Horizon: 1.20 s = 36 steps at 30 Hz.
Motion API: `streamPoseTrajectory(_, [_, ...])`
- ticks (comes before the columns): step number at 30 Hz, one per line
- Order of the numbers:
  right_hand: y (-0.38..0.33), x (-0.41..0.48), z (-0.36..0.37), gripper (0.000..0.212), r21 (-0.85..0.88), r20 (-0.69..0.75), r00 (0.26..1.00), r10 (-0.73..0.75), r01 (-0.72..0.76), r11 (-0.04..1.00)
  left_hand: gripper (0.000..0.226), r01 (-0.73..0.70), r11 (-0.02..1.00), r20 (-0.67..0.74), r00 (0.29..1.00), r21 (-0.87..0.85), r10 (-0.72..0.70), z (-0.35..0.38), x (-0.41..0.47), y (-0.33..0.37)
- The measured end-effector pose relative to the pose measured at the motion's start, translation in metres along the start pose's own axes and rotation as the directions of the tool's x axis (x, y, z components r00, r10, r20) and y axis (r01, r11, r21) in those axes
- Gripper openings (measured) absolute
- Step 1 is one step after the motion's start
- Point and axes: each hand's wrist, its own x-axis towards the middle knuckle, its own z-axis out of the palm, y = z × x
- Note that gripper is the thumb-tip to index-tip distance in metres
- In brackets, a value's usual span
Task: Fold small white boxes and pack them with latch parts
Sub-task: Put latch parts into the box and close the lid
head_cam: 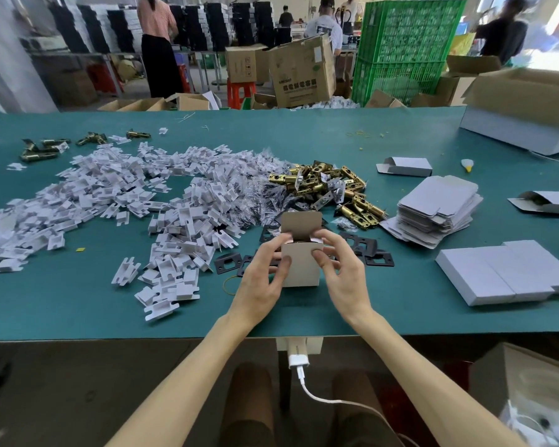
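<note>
- Head view, position: the small white box (300, 267) stands upright on the green table (78, 304), near centre, just in front of the black plates (373, 253).
- Head view, grip: the left hand (262, 275) grasps the box's left side and the right hand (341, 272) grasps its right side. Each thumb presses the near face, and the other fingers curl round to the top edge.
- Head view, box state: the lid flap (300, 222) stands open and upright. A brass-coloured item shows just inside the mouth; its exact seating cannot be told.
- Step in hand (judgement): closing the top.
- Method: keep the box square by pressing equally with both thumbs. Fold the two small side flaps inward first, level with the rim. Then bring the lid flap toward the near side and feed its tongue behind the near wall.
- Caution: check that nothing inside sits above the rim, or the lid may buckle.
- Head view, supplies: brass latch parts (329, 188) lie far of the box, white inserts (126, 201) to the far left, flat box blanks (439, 211) to the right, and closed boxes (497, 275) near right.
</note>
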Motion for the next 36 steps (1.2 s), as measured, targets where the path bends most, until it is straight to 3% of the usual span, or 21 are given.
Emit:
streamPoseTrajectory(4, [-0.002, 0.000, -0.001, 0.030, 0.041, 0.006, 0.999, 0.035, -0.035, 0.999, 0.023, 0.088, 0.981, -0.157, 0.981, -0.172, -0.115, 0.001, 0.013, 0.017])
streamPoseTrajectory(9, [-0.005, -0.001, -0.002, 0.029, 0.070, 0.006, 0.998, 0.059, -0.059, 0.996, 0.004, 0.257, 0.888, -0.188, 0.919, -0.381, -0.346, 0.004, 0.032, 0.031])
streamPoseTrajectory(12, [-0.009, -0.002, -0.003, 0.033, 0.082, 0.009, 0.998, 0.065, -0.065, 0.994, 0.018, 0.281, 0.811, -0.169, 0.893, -0.512, -0.416, 0.003, 0.033, 0.035])
streamPoseTrajectory(19, [-0.011, -0.002, -0.002, 0.036, 0.114, -0.009, 0.994, 0.108, -0.107, 0.988, 0.022, 0.296, 0.858, 0.015, 0.948, -0.421, -0.319, -0.009, 0.036, 0.042])
streamPoseTrajectory(26, [-0.009, -0.002, -0.002, 0.034, 0.098, -0.011, 0.994, 0.107, -0.105, 0.990, 0.019, 0.341, 0.832, 0.033, 0.931, -0.437, -0.364, -0.011, 0.034, 0.040])
streamPoseTrajectory(33, [-0.008, -0.004, -0.004, 0.034, -0.091, 0.033, 0.999, -0.028, 0.030, 0.995, 0.015, 0.338, 0.829, 0.039, 0.932, -0.445, -0.359, -0.013, 0.033, 0.041])
streamPoseTrajectory(36, [-0.008, -0.004, -0.002, 0.034, -0.068, 0.012, 1.000, -0.002, 0.003, 0.998, 0.020, 0.309, 0.840, 0.031, 0.943, -0.446, -0.330, -0.013, 0.031, 0.044])
